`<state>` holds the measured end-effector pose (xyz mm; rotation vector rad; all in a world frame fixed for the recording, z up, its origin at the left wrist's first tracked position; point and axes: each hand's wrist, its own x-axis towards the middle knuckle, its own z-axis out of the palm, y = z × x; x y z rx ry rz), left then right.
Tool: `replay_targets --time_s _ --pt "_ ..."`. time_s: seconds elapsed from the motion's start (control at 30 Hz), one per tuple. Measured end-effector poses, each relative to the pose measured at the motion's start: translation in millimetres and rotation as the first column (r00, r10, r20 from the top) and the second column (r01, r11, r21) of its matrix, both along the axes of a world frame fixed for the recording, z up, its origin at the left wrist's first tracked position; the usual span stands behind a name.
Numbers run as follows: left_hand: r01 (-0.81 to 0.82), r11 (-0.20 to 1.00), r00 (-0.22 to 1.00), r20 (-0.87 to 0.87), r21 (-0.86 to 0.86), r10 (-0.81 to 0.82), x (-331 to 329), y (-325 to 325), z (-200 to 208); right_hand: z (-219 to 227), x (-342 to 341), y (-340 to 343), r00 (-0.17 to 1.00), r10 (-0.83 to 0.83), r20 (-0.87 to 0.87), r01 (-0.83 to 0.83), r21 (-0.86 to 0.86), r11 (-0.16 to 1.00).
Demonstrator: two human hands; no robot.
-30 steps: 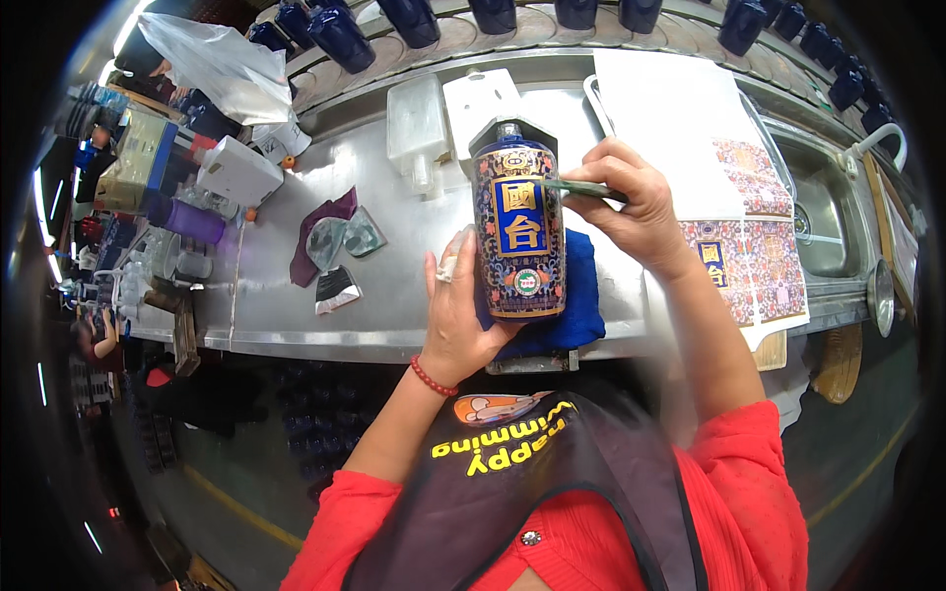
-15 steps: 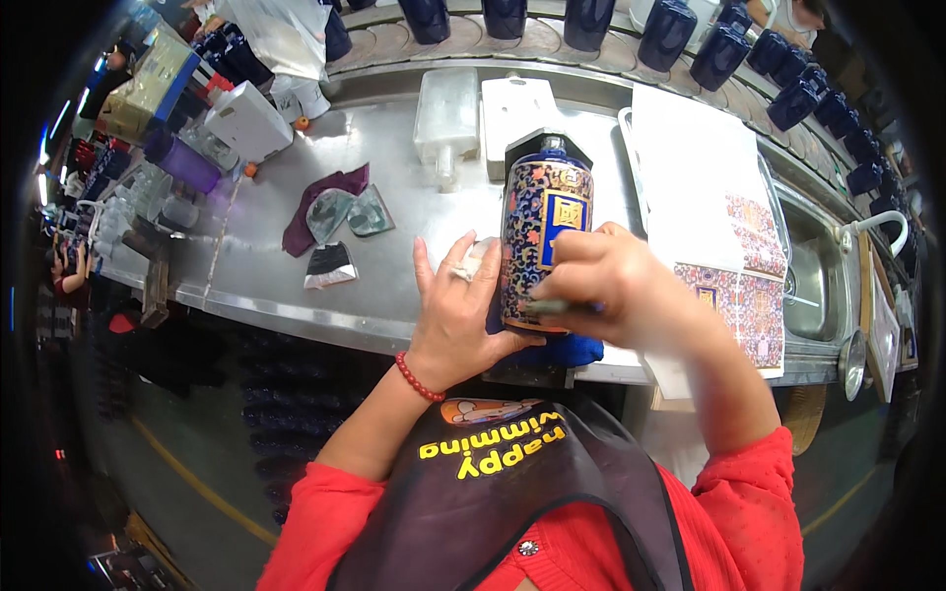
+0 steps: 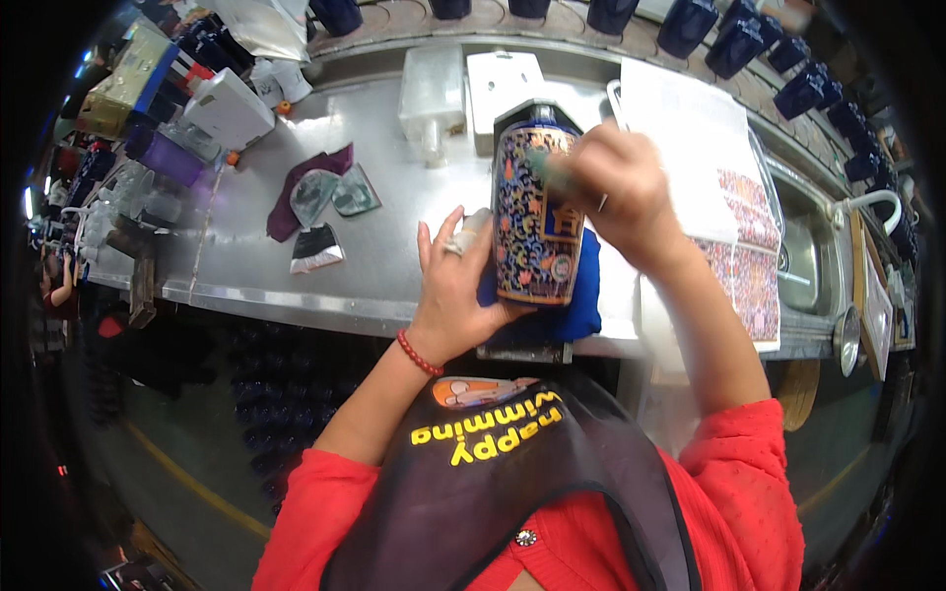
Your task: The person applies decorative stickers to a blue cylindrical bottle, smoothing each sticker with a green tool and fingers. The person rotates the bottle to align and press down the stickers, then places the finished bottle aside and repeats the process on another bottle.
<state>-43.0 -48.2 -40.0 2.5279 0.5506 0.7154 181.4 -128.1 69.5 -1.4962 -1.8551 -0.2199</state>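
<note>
A dark blue bottle with a colourful floral pattern and gold trim lies tilted on a blue cloth, its neck pointing away from me. My left hand steadies it, thumb at the base and index finger along the left side, the other fingers spread off it. White wrapping covers part of one finger. Over the bottle's upper right side, my right hand is closed on a flat greenish pad that is against or just over the pattern; motion blurs both.
Right of the bottle lie printed pattern sheets and white paper, beside a sink. A clear bottle and white block stand behind. Cloth pieces lie left. Blue bottles line a conveyor at the back.
My right hand has moved with the pad from the bottle's lower end up toward its shoulder. The bottle has rolled slightly, its blue label panel now farther right. My left hand stays at its side.
</note>
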Motion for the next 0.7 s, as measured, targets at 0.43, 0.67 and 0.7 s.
replay_targets --time_s 0.43,0.67,0.7 --pt "0.173 0.985 0.98 0.104 -0.021 -0.17 7 12 -7 -63 -6 -82 0.701 0.37 -0.609 -0.537 -0.11 0.836" --pt "0.166 0.986 0.986 0.005 0.029 -0.166 2 15 -1 -78 -10 -86 0.883 0.373 -0.285 -0.409 -0.078 0.909" --pt "0.163 0.986 0.987 -0.005 0.039 -0.163 1 13 1 -76 -14 -86 0.875 0.379 -0.302 -0.417 -0.071 0.906"
